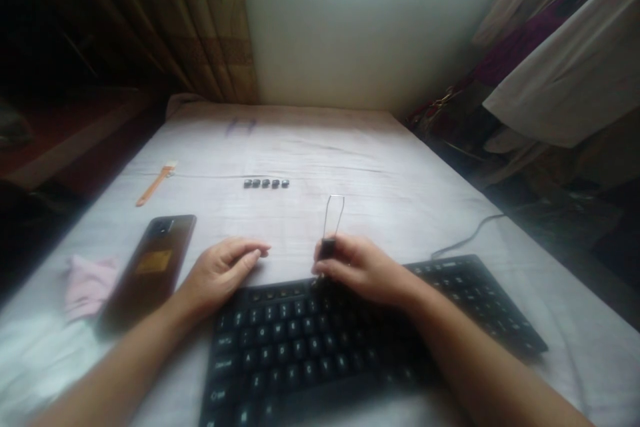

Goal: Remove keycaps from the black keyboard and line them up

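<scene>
A black keyboard (310, 353) lies on a white cloth-covered table (380, 180), close to me. My right hand (363, 270) rests over its top rows, pinched round the black handle of a wire keycap puller (333, 220) whose metal loop points away from me. My left hand (223, 270) lies at the keyboard's top left corner, fingers loosely curled and touching the cloth, holding nothing. Several removed black keycaps (266, 183) sit in a row farther back.
A dark phone (150, 267) lies left of the keyboard, with a pink cloth (89, 283) beside it. A small orange-handled brush (156, 183) rests at the far left. The keyboard's cable (470, 233) runs off to the right. Curtains and a wall stand behind.
</scene>
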### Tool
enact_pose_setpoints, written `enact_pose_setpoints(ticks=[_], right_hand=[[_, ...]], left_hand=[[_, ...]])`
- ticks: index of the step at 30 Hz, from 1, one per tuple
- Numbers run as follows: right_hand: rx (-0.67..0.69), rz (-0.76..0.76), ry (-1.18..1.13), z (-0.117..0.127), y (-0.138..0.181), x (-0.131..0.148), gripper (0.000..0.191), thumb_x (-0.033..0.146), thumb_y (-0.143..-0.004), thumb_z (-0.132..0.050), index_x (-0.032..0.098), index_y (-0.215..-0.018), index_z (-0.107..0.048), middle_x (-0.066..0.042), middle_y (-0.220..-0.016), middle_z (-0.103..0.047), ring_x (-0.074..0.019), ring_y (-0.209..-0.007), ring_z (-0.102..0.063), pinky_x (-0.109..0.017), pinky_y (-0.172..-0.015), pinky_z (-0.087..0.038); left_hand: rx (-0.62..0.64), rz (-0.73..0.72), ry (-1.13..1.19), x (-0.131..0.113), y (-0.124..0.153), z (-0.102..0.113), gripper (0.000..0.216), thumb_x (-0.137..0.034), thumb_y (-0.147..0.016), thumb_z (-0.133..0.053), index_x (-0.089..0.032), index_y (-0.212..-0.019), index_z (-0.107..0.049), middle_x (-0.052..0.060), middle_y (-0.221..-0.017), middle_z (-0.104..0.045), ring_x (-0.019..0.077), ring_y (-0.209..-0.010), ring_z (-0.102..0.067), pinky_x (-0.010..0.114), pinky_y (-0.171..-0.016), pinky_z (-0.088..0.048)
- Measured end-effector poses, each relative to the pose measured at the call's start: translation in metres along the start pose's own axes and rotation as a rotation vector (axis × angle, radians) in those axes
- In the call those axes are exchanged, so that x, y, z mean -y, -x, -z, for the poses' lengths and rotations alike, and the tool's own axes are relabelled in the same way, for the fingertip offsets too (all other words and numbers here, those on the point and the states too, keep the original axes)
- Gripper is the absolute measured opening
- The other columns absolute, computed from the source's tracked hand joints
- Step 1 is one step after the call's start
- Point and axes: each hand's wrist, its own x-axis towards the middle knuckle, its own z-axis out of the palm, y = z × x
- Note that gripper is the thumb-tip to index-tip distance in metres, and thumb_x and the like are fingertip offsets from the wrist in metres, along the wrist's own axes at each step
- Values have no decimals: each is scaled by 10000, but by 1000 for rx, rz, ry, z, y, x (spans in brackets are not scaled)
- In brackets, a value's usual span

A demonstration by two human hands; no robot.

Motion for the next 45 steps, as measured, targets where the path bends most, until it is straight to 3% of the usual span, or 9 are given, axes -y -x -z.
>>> enact_pose_setpoints(ticks=[4,9,20,26,32,36,45], right_hand=[[-5,100,266,-2,2,4,59,187,-870,-561,184,-811,-554,2,-720,-610,-130,-640,-554,-250,-613,-438],[5,225,418,-5,5,4,67,165,-891,-515,191,-832,-534,-13,-761,-624,-133,-650,-554,-240,-599,-428],[0,273,434,-8,6,-1,41,183,-904,-521,186,-874,-548,-22,-793,-641,-137,-683,-581,-244,-627,-457],[-51,230,312,-8,7,-6,45,202,-897,-544,193,-852,-544,-9,-766,-624,-136,-685,-588,-248,-648,-473],[-39,368,528,-14,9,1,102,196,-935,-460,180,-883,-546,-47,-793,-650,-151,-697,-595,-262,-647,-474],[-27,341,652,-17,7,5,96,198,-932,-481,183,-865,-548,-45,-767,-649,-156,-683,-593,-259,-637,-464],[-18,338,643,-18,6,0,140,208,-931,-498,156,-815,-556,-59,-758,-623,-161,-678,-559,-266,-627,-444]], left_hand=[[5,-2,5,-1,0,0,260,-373,-874,-519,-230,-972,-713,39,-970,-749,225,-896,-687,386,-859,-536],[6,-9,2,-1,1,0,260,-373,-879,-517,-231,-979,-711,35,-971,-750,224,-898,-687,381,-863,-533],[10,-22,-17,2,1,0,270,-388,-888,-508,-234,-988,-706,38,-973,-747,226,-901,-686,386,-856,-536],[20,-29,-32,2,1,-1,269,-384,-890,-503,-241,-1000,-703,36,-983,-745,223,-908,-682,389,-862,-535],[10,-23,-44,1,1,-1,279,-398,-881,-511,-235,-981,-714,41,-998,-747,234,-926,-680,392,-874,-531],[8,-32,-50,1,1,-1,288,-406,-888,-507,-235,-985,-716,41,-1005,-746,237,-943,-679,393,-883,-526],[13,-39,-33,3,2,-2,281,-397,-897,-505,-219,-990,-702,52,-1017,-739,232,-956,-673,398,-897,-517]])
